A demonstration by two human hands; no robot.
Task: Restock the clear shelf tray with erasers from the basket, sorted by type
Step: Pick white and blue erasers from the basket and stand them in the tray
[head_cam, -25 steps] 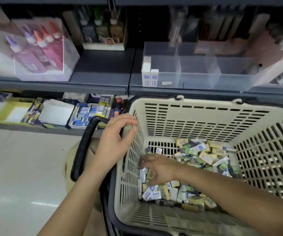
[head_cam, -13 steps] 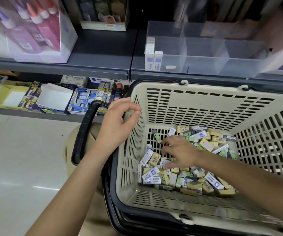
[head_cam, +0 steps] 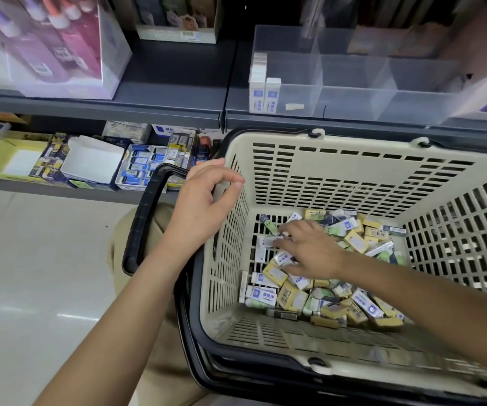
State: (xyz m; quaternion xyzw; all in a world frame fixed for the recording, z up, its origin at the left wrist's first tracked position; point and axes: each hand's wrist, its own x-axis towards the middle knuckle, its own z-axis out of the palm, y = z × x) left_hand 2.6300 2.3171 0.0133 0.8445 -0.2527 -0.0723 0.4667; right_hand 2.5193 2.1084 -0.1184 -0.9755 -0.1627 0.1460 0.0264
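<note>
A beige slotted basket with black handles holds a loose pile of erasers in white-blue, yellow and green wrappers. My left hand grips the basket's left rim, thumb inside the wall. Down inside, my right hand lies over the pile with fingers stretched out, fingertips touching a white eraser near the left wall. On the shelf above stands the clear divided tray. Its left compartment has a few upright white-blue erasers and a small loose piece; the other compartments look bare.
A box of glue bottles stands on the upper shelf at the left. The lower shelf carries open stationery boxes and blue-labelled packs. Pale floor lies to the left. The black basket handle hangs outside the left rim.
My right hand has moved from the basket's near left part toward the far left, spreading over other erasers. The view has tilted down and closer. My left hand stays on the rim.
</note>
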